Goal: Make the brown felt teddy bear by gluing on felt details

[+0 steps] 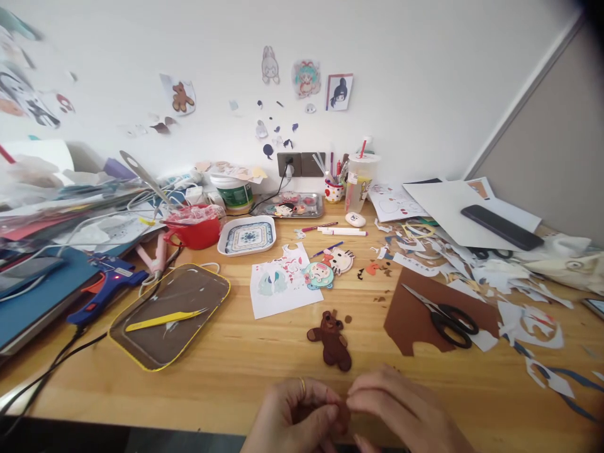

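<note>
at the near edge of the wooden table (212, 390), both hands low in frame, close together. left hand (302, 412), ring on one finger, has thumb and fingers pinched on a small brown piece (344, 416); piece mostly hidden, shape unclear. right hand (401, 406) just beside it, fingers curled, fingertips at the piece; can't tell if they grip it.

brown bear cut-out (336, 347) lies flat on the table just beyond the hands, head toward the far side, lighter patches on ears and paws, apart from both hands. tiny brown scrap (348, 319) next to its head.

right of bear: brown sheet (401, 314) with a curved notch in its near edge, black-handled scissors (455, 327) lying partly on it, paper scraps around. beyond bear: white sheet (264, 305), teal-haired figure cut-out (323, 275) overlapping its right edge, cat-face cut-out (343, 259) just behind that.

left: dark tray (184, 286) with yellow rim, yellow tweezers (163, 319) lying in it; blue glue gun (111, 277) beside it. farther back: white patterned dish (249, 236), red cup (195, 234). bear picture (183, 97) up on the wall.
</note>
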Demonstrator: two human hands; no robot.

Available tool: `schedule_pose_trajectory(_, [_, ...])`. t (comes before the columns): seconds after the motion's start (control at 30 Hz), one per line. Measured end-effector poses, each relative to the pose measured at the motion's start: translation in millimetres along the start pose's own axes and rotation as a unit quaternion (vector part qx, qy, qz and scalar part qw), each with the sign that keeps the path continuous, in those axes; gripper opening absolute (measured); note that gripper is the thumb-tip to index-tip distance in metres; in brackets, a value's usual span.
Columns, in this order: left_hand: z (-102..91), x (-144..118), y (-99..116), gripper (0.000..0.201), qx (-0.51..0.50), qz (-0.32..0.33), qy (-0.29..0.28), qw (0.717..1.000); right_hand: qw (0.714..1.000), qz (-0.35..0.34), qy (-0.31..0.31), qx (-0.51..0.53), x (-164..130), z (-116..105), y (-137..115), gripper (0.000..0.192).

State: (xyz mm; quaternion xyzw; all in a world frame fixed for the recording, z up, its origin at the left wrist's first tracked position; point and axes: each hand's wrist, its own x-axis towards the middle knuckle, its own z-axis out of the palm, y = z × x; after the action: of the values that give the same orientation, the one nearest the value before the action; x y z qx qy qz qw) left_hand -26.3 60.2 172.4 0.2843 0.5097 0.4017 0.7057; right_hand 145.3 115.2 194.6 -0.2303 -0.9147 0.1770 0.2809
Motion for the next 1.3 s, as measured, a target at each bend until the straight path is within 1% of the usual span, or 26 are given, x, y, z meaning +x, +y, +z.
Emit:
schedule_pose_trajectory(0.03, [-1.4, -0.4, -1.1, 0.033, 0.02, 0.013, 0.005, 1.0, 0.998, 0.046, -0.013, 0.031, 0.0, 4.7, 1.0, 0.011])
schedule_pose_trajectory(0.1, [-2.6, 0.2, -5.2, 0.028, 0.059, 0.044, 0.014, 0.997, 0.989, 0.114, -0.063, 0.069, 1.3, 11.0, 2.2, 0.008])
schedule_pose_trajectory(0.2, [-3.5, 2.7, -13.1, 0.022, 0.112, 0.073, 0.027, 0.991, 0.976, 0.176, -0.108, 0.066, 5.7, 11.9, 3.0, 0.013])
schedule_pose_trajectory(0.27, [-5.8, 3.6, -16.8, 0.017, 0.182, 0.114, 0.069, 0.974, 0.968, 0.21, -0.125, 0.05, 10.7, 8.2, 4.0, 0.013])
schedule_pose_trajectory(0.3, [-7.6, 3.7, -17.6, 0.016, 0.237, 0.154, 0.101, 0.954, 0.965, 0.226, -0.129, 0.043, 14.2, 5.8, 4.8, 0.014])
schedule_pose_trajectory(0.33, [-9.6, 3.5, -17.8, 0.014, 0.301, 0.204, 0.137, 0.921, 0.96, 0.244, -0.132, 0.034, 18.3, 3.5, 5.7, 0.014])
schedule_pose_trajectory(0.37, [-11.8, 3.3, -17.5, 0.012, 0.367, 0.257, 0.17, 0.877, 0.956, 0.261, -0.133, 0.024, 22.9, 1.4, 6.7, 0.015])
schedule_pose_trajectory(0.4, [-13.8, 3.3, -16.9, 0.011, 0.43, 0.304, 0.196, 0.827, 0.951, 0.277, -0.135, 0.014, 27.9, -0.1, 7.5, 0.016])
schedule_pose_trajectory(0.43, [-15.4, 3.6, -16.2, 0.011, 0.483, 0.34, 0.212, 0.779, 0.946, 0.291, -0.139, 0.001, 33.0, -1.0, 8.0, 0.016])
schedule_pose_trajectory(0.47, [-16.3, 4.3, -15.6, 0.011, 0.523, 0.364, 0.223, 0.737, 0.942, 0.303, -0.145, -0.012, 38.0, -1.2, 8.3, 0.017])
schedule_pose_trajectory(0.5, [-16.6, 5.4, -15.3, 0.009, 0.553, 0.377, 0.234, 0.705, 0.938, 0.31, -0.151, -0.022, 42.5, -0.8, 8.3, 0.017])
schedule_pose_trajectory(0.53, [-16.2, 6.9, -15.3, 0.007, 0.575, 0.384, 0.247, 0.679, 0.936, 0.314, -0.159, -0.03, 46.4, 0.4, 8.1, 0.017])
schedule_pose_trajectory(0.57, [-15.2, 8.6, -15.7, 0.007, 0.59, 0.386, 0.263, 0.659, 0.934, 0.315, -0.165, -0.036, 49.5, 1.9, 7.8, 0.017])
schedule_pose_trajectory(0.63, [-12.2, 12.3, -17.1, 0.013, 0.606, 0.382, 0.297, 0.632, 0.932, 0.313, -0.177, -0.047, 53.5, 5.4, 7.5, 0.016])
schedule_pose_trajectory(0.7, [-9.5, 15.2, -18.7, 0.016, 0.611, 0.375, 0.323, 0.618, 0.929, 0.312, -0.192, -0.057, 55.2, 7.7, 7.9, 0.015])
schedule_pose_trajectory(0.8, [-7.8, 17.4, -20.5, 0.016, 0.616, 0.368, 0.332, 0.613, 0.927, 0.311, -0.2, -0.07, 55.3, 6.1, 10.6, 0.012])
schedule_pose_trajectory(0.9, [-8.4, 17.8, -21.4, 0.018, 0.616, 0.371, 0.333, 0.61, 0.932, 0.301, -0.185, -0.075, 51.5, 0.7, 15.1, 0.007])
schedule_pose_trajectory(1.0, [-8.7, 18.8, -21.7, 0.018, 0.62, 0.375, 0.336, 0.602, 0.949, 0.261, -0.16, -0.074, 39.6, -2.0, 20.4, 0.006])
schedule_pose_trajectory(1.1, [-7.9, 20.9, -21.7, 0.018, 0.627, 0.376, 0.342, 0.591, 0.97, 0.193, -0.112, -0.092, 22.2, 0.9, 24.3, 0.012])
schedule_pose_trajectory(1.17, [-7.1, 22.4, -21.7, 0.019, 0.629, 0.377, 0.348, 0.584, 0.981, 0.14, -0.054, -0.122, 12.6, 5.1, 24.6, 0.02])
schedule_pose_trajectory(1.23, [-6.7, 23.6, -21.8, 0.019, 0.631, 0.38, 0.353, 0.577, 0.983, 0.094, 0.004, -0.159, 7.2, 10.2, 22.3, 0.03])
schedule_pose_trajectory(1.3, [-6.8, 24.6, -21.9, 0.018, 0.632, 0.387, 0.35, 0.573, 0.978, 0.066, 0.034, -0.192, 5.3, 15.7, 18.4, 0.037])
